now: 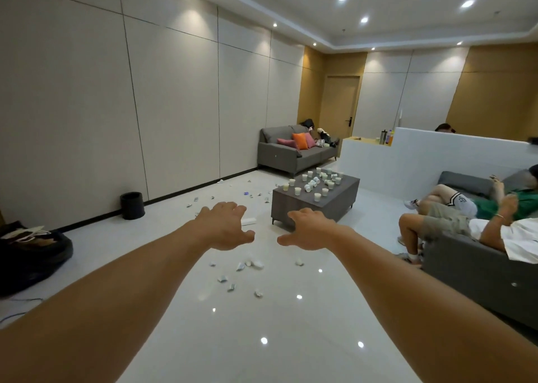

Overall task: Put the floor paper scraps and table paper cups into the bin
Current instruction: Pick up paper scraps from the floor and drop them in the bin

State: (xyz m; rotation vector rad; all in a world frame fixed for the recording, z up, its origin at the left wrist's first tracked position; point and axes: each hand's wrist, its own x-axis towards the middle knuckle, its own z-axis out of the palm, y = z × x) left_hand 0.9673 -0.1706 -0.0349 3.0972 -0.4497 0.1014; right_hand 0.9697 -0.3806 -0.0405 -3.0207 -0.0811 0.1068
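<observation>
Hands, 2: left hand (224,227), right hand (308,229), fingers spread, holding nothing, above floor (291,324). Beneath and beyond: paper scraps (241,266), scattered, ungathered. Farther: paper cups (317,183), many, on counter (314,211). Farthest: bin (132,205) against wall (87,120), well apart. Status: apparently everything left to do.

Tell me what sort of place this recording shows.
Likely an office lounge or waiting room: a grey sofa against the panelled wall, a low coffee table strewn with paper cups, and a white reception-style counter.
</observation>
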